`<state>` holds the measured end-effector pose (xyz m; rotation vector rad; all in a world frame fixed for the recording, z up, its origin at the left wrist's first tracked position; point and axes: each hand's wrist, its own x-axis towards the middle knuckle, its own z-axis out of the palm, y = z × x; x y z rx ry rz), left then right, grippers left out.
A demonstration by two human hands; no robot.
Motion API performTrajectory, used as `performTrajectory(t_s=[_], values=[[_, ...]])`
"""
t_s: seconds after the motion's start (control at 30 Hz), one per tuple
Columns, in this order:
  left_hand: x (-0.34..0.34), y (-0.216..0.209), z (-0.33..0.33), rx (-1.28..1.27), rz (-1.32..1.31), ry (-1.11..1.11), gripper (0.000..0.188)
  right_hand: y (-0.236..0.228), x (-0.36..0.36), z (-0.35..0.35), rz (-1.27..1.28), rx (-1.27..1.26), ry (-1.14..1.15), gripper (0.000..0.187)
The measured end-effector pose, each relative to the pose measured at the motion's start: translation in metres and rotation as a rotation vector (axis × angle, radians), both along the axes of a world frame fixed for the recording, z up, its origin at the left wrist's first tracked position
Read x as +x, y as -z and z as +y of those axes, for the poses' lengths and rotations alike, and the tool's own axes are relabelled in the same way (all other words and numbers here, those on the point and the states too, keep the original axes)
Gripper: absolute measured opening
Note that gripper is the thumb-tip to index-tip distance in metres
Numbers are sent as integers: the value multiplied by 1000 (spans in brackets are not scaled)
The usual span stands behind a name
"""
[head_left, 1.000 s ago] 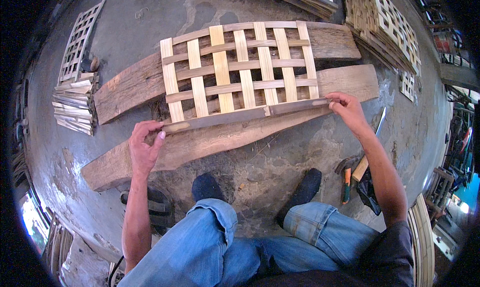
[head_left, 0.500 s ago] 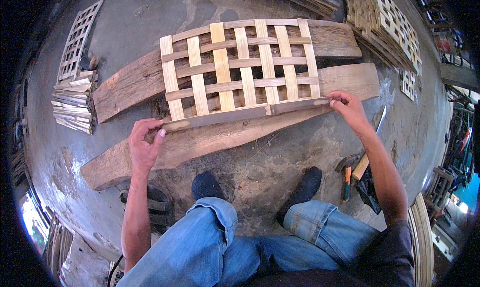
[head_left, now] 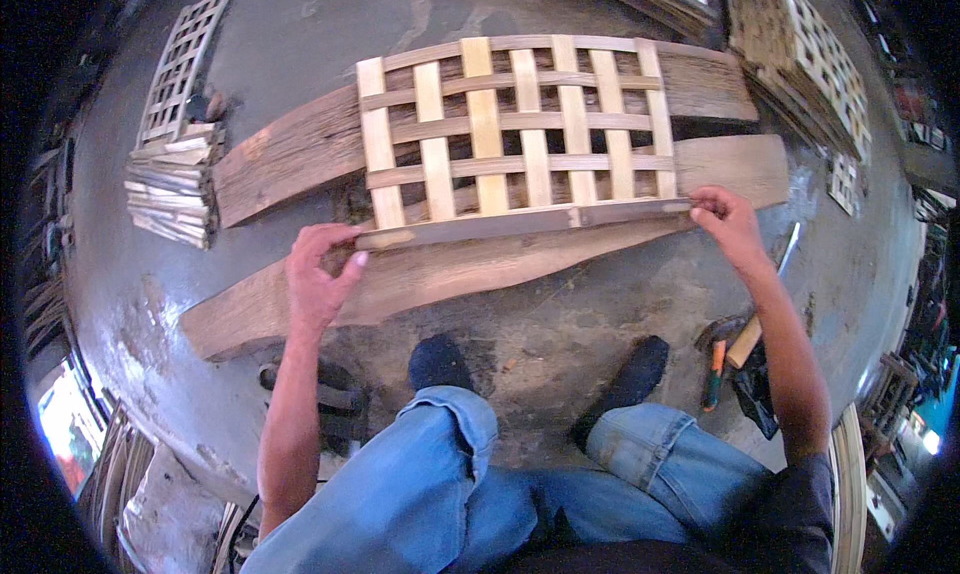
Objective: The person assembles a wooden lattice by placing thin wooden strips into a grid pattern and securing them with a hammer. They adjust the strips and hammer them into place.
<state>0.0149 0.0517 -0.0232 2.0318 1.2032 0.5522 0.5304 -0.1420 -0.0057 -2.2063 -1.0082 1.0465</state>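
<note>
A lattice panel (head_left: pixel 489 166) woven from pale, flat bamboo slats lies across rough wooden planks in front of me. Along its near edge runs a darker bamboo strip (head_left: pixel 480 229), brown side showing. My left hand (head_left: pixel 322 272) is at the strip's left end, fingertips on top and thumb just below, in a loose grip. At the other end, my right hand (head_left: pixel 728 224) pinches the strip between thumb and curled fingers. The fingertips' exact contact on the left is slightly blurred.
Under the panel are a far plank (head_left: pixel 290 159) and a wavy near plank (head_left: pixel 250 309). Bundled slats (head_left: pixel 170 204) lie left; stacked lattice panels (head_left: pixel 800 64) stand far right. An orange-handled tool (head_left: pixel 714 374) and a wooden-handled blade (head_left: pixel 745 342) lie near my right forearm.
The whole view has shifted, so the scene sits further right. My left thumb has opened slightly away from the strip. Both hands stay at the strip's ends.
</note>
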Motion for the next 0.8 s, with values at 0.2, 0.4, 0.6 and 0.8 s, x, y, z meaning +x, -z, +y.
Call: performTrajectory(t_s=[0.2, 0.4, 0.6, 0.8], values=[[0, -3, -1, 26, 8, -12, 29, 3, -8, 3, 52, 34, 36, 22], [1, -3, -2, 16, 13, -21, 28, 4, -7, 2, 26, 36, 40, 23], [3, -2, -1, 44, 3, -13, 28, 3, -9, 2, 12, 45, 56, 26], [3, -6, -1, 43, 27, -17, 27, 3, -10, 3, 37, 43, 76, 27]])
